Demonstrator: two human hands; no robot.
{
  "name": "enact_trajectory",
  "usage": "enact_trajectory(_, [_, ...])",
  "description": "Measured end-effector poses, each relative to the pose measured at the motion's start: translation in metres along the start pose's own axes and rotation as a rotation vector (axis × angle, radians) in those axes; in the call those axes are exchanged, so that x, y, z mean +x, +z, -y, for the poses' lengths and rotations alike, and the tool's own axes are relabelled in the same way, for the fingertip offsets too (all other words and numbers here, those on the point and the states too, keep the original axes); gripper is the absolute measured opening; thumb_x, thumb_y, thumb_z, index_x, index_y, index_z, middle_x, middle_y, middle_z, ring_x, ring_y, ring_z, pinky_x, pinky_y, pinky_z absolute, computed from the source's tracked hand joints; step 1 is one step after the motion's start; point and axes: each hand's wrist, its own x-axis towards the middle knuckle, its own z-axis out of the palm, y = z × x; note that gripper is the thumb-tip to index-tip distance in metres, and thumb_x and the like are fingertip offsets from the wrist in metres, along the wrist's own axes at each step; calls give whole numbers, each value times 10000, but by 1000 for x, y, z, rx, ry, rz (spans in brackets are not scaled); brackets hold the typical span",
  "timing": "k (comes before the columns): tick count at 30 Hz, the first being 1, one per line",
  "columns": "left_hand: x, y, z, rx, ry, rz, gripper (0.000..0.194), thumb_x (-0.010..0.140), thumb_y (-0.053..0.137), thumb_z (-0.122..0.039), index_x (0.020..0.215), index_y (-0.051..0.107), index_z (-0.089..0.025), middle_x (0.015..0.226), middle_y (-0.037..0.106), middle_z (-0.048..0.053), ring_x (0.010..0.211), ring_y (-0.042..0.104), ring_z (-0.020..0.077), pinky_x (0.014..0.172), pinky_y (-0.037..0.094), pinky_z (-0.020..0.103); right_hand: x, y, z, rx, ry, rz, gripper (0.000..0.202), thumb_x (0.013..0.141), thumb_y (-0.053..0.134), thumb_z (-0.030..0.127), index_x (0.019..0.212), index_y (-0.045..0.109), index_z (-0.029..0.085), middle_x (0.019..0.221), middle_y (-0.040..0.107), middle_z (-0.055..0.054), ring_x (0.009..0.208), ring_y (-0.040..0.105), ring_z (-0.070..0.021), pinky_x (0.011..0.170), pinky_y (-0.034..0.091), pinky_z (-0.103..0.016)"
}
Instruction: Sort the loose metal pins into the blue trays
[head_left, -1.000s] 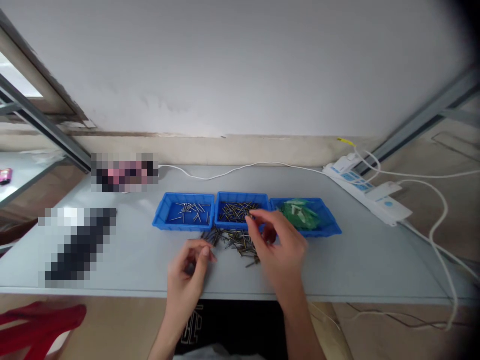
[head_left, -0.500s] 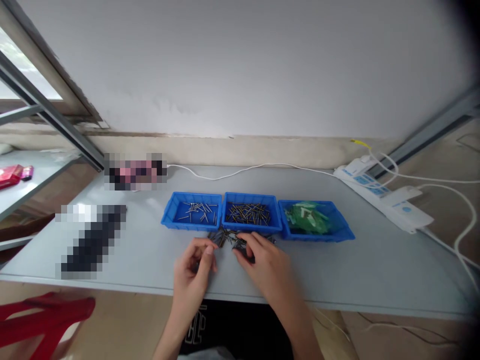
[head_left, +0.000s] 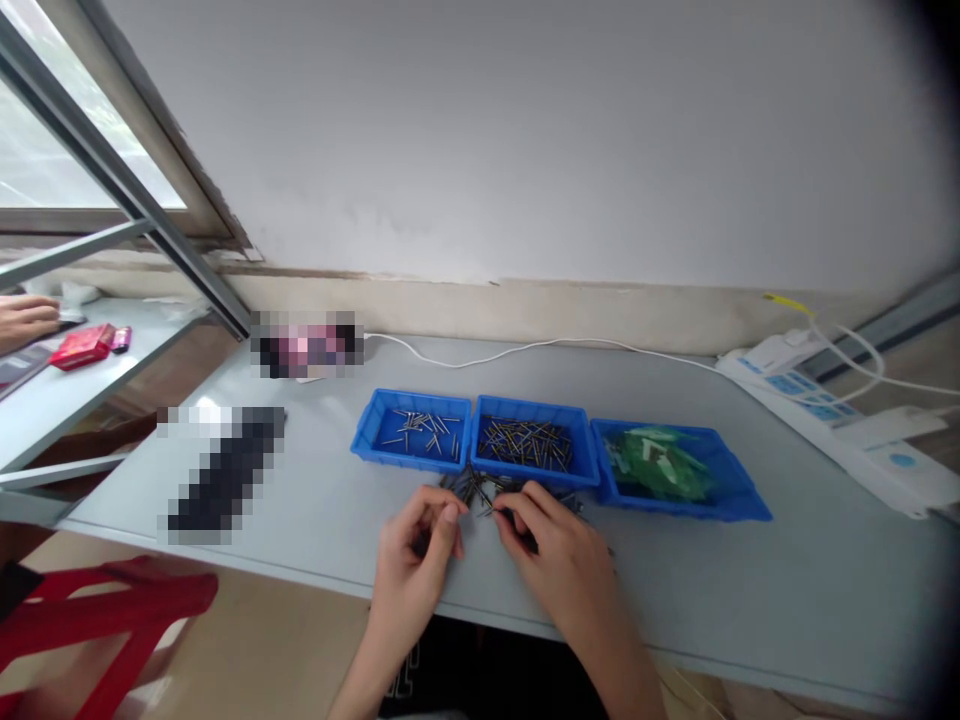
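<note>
A loose heap of thin dark metal pins (head_left: 472, 486), like screws or nails, lies on the table before the blue trays. My left hand (head_left: 421, 545) is curled at the heap's near left side, thumb against the forefinger; whatever it may hold is hidden. From the right, my right hand (head_left: 559, 550) reaches over the heap, its thumb and fingertips pinched on a thin pin. Bright silver pins lie scattered in the left blue tray (head_left: 375, 458). The middle blue tray (head_left: 536, 478) holds many dark and brassy pins. Green plastic packets (head_left: 660, 465) fill part of the right blue tray (head_left: 739, 500).
A white power strip (head_left: 832, 420) with cables stands at the right. A white cord (head_left: 525, 347) runs along the wall. Blurred-out items (head_left: 225, 475) lie at the left. Another person's hand (head_left: 28, 320) rests on the neighbouring table, near a red box (head_left: 82, 346).
The view has turned left, so the trays and table appear farther right, and another person's hand has come into view. My right thumb and fingers have closed together over the heap.
</note>
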Motion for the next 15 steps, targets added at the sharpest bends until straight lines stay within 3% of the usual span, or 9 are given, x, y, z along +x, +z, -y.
enact_trajectory(7, [0,0,1,7,1,34,390,1077,595,-532,947,716,-184,606,596,-28,558,513,130,570,376,233,-2,1,0,21,-3,70,260,1118,523,336,1027,752,252,880,721,-10,667,719,-155,608,474,-293])
enact_trajectory(15, [0,1,-2,30,0,30,398,1078,589,-535,949,724,-185,612,599,-23,574,536,140,578,395,238,-1,2,1,6,-66,106,379,1157,445,300,921,737,252,810,662,-6,661,689,-161,613,475,-298])
